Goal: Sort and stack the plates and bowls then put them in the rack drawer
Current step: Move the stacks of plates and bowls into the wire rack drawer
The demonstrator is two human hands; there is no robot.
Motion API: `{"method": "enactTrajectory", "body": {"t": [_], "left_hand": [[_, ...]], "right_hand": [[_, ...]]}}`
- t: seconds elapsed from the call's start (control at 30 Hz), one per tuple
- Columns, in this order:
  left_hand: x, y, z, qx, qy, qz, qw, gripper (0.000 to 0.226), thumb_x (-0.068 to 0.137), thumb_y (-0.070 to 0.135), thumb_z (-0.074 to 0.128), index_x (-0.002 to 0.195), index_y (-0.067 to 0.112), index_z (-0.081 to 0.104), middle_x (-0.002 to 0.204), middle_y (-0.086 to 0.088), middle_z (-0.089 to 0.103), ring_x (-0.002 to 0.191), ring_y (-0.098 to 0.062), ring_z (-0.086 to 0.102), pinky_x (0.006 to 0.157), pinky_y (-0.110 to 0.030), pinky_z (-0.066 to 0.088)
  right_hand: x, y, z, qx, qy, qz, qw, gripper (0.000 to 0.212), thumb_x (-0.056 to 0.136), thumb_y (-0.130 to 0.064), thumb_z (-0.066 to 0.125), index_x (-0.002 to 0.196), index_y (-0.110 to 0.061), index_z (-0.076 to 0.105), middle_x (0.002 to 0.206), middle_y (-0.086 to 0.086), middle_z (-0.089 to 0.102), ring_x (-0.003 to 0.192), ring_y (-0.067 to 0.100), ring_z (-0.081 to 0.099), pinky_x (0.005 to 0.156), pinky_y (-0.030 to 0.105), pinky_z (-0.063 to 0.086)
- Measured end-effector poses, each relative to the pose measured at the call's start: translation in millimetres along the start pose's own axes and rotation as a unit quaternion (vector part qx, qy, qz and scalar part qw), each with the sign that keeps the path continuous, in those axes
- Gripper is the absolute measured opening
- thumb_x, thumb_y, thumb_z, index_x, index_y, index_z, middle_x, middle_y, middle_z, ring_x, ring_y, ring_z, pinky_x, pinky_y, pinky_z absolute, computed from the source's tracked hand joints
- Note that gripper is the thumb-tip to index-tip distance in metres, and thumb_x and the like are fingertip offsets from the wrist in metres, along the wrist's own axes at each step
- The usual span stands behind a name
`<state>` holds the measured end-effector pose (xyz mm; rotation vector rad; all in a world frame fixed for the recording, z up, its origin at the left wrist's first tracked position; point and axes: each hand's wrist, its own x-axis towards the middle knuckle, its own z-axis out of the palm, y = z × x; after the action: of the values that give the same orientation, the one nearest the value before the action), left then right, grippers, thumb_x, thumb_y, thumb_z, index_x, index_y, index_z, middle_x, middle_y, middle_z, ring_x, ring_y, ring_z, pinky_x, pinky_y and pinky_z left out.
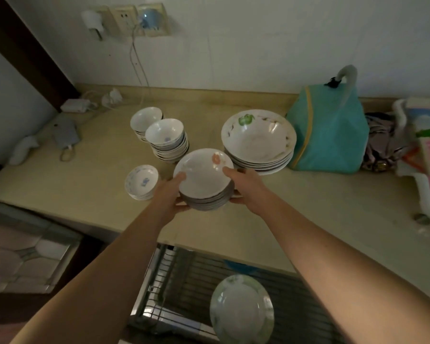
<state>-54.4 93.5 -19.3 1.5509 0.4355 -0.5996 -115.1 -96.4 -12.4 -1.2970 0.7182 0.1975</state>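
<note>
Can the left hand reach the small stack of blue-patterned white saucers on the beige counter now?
Probably not at once: the left hand and right hand both hold the stack of shallow white plates. The blue-patterned saucers sit just beside it, nothing between.

Layout of the counter (85,189). Centre front: 1 stack of shallow plates (205,181), held between the left hand (169,194) and right hand (246,187). Left of it: a stack of small saucers (141,182). Behind: 2 stacks of bowls (165,139), side by side. Right rear: a stack of wide bowls (258,137), with a bag (330,135) to its right. Below the counter edge: the open rack drawer (184,281), holding 1 plate (242,309).
</note>
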Motion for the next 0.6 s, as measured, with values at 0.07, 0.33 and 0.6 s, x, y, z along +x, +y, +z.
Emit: {"method": "enactTrajectory", "body": {"t": [0.07,0.33,0.6], "left_hand": [[6.4,-1.0,-6.6,-0.014,-0.031,-0.018,0.999,0.039,0.097,0.036,0.065,0.13,0.018,0.056,0.121,-0.009,0.063,0.106,-0.032,0.063,0.073,-0.045,0.059],[16.7,-5.4,-28.6,-0.05,-0.125,-0.034,0.99,0.034,0.092,0.031,0.072,0.121,0.014,0.064,0.126,-0.012,0.064,0.111,-0.036,0.064,0.075,-0.052,0.061],[5.1,-25.4,-46.1,-0.041,-0.188,-0.044,0.98,0.052,0.081,0.03,0.083,0.125,0.007,0.068,0.122,-0.014,0.068,0.112,-0.038,0.067,0.081,-0.055,0.059]], "right_hand": [[5.6,-0.6,1.3,0.007,0.012,0.012,1.0,0.069,0.093,-0.04,0.07,0.15,-0.012,0.042,0.145,0.01,0.054,0.119,0.034,0.061,0.094,0.053,0.057],[4.2,1.8,5.0,0.04,0.026,0.029,0.998,0.047,0.097,-0.035,0.066,0.133,-0.006,0.057,0.129,0.015,0.064,0.115,0.037,0.063,0.091,0.054,0.057],[-25.1,18.9,-5.5,0.028,0.022,0.04,0.999,0.042,0.097,-0.031,0.068,0.122,0.003,0.063,0.108,0.017,0.071,0.095,0.035,0.07,0.084,0.053,0.061]]}}
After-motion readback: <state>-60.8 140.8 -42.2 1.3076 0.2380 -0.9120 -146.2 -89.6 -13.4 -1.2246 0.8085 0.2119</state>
